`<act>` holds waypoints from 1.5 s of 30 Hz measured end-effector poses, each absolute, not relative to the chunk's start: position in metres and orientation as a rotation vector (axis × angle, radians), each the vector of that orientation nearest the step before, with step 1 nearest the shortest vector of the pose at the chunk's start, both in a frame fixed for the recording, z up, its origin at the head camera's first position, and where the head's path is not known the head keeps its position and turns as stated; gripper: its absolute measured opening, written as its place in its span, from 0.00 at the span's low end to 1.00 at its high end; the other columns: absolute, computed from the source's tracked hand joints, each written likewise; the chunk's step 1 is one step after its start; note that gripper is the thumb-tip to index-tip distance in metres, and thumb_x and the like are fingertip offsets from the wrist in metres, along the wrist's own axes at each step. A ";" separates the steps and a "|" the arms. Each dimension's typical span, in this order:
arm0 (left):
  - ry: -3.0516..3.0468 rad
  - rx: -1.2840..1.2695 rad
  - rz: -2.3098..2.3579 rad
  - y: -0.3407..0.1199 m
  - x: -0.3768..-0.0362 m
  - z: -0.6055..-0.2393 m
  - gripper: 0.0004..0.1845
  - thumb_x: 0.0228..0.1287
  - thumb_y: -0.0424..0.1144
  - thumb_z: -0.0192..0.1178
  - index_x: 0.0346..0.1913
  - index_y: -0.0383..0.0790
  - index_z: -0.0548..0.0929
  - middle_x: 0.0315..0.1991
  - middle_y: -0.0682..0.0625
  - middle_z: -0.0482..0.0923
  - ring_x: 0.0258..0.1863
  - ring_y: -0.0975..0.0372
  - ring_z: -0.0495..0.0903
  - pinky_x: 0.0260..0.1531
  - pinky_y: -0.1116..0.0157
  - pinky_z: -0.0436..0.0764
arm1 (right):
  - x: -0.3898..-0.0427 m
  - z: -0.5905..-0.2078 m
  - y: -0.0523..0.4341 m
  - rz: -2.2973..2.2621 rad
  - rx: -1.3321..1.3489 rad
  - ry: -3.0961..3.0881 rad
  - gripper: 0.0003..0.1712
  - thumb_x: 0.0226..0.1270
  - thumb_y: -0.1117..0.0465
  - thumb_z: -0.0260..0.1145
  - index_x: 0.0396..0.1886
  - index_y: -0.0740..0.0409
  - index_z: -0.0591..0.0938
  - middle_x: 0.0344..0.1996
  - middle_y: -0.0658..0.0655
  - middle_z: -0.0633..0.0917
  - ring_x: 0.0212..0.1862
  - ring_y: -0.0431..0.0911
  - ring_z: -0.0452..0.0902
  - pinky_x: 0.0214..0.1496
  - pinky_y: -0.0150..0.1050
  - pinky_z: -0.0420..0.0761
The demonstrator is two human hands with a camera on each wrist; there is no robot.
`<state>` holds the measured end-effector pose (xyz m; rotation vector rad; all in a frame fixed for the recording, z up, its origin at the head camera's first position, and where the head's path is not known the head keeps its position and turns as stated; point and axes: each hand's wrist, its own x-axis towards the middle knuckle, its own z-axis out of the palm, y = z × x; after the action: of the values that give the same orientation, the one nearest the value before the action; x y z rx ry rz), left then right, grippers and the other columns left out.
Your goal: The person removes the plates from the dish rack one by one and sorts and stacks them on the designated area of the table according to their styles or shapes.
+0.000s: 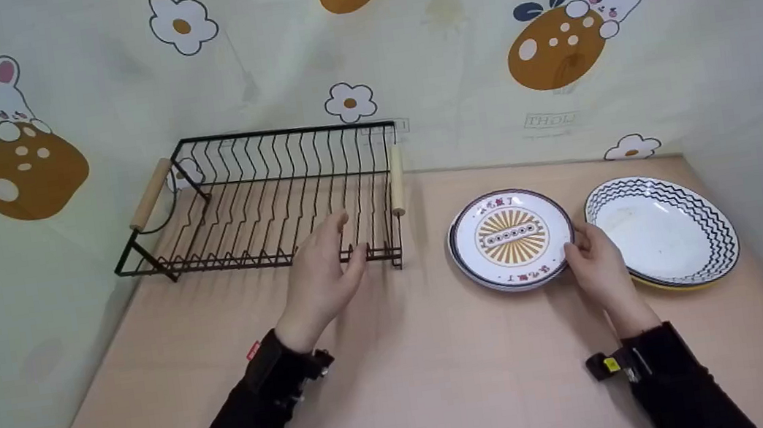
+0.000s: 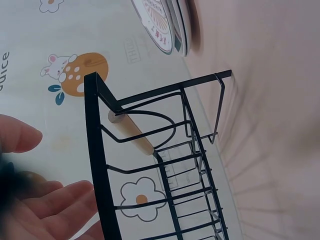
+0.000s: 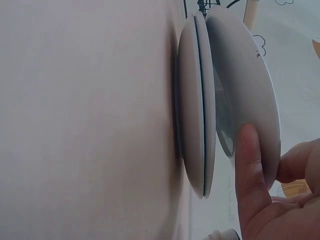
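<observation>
My right hand (image 1: pixel 598 266) pinches the near right rim of a white plate (image 1: pixel 512 238) with a brown sunburst print. In the right wrist view that plate (image 3: pixel 250 85) is tilted, its held side lifted off the plates (image 3: pixel 196 110) stacked beneath it. My left hand (image 1: pixel 321 273) hovers by the front right of a black wire dish rack (image 1: pixel 277 257), fingers extended and holding nothing. In the left wrist view the fingers (image 2: pixel 60 205) lie beside the rack's black frame (image 2: pixel 100 150); whether they touch it I cannot tell.
Right of the plates, a white oval dish (image 1: pixel 657 236) with a wavy black rim pattern sits on another yellow-edged piece. The rack has wooden handles (image 1: pixel 397 179) at both ends. A patterned cloth (image 1: pixel 453 87) hangs behind the table (image 1: pixel 462 380).
</observation>
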<state>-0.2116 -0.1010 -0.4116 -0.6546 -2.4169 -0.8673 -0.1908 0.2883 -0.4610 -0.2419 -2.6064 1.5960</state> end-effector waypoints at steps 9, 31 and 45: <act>-2.443 -0.614 -0.881 -0.105 -0.212 -0.414 0.28 0.66 0.36 0.63 0.64 0.25 0.69 0.58 0.35 0.77 0.57 0.46 0.77 0.62 0.52 0.73 | -0.191 -0.463 0.290 1.590 -0.252 -2.610 0.31 0.73 0.71 0.48 0.71 0.81 0.54 0.59 0.80 0.73 0.53 0.55 0.76 0.41 0.27 0.81; -2.474 -0.517 -0.862 -0.130 -0.215 -0.417 0.28 0.66 0.36 0.63 0.64 0.24 0.69 0.58 0.33 0.76 0.56 0.44 0.77 0.61 0.49 0.73 | -0.181 -0.459 0.292 1.400 -0.253 -2.830 0.34 0.75 0.64 0.51 0.70 0.82 0.54 0.50 0.75 0.75 0.48 0.58 0.79 0.43 0.36 0.85; -2.486 -0.487 -0.826 -0.137 -0.212 -0.422 0.30 0.67 0.37 0.62 0.67 0.26 0.67 0.60 0.33 0.75 0.57 0.43 0.76 0.61 0.49 0.73 | -0.176 -0.460 0.290 1.376 -0.234 -2.903 0.35 0.76 0.62 0.52 0.71 0.80 0.53 0.58 0.79 0.72 0.55 0.63 0.77 0.45 0.37 0.85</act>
<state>-0.2121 -0.1366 -0.4219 -0.4874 -2.4864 -0.8264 -0.1765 0.2899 -0.4598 -0.2337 -2.9027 1.3763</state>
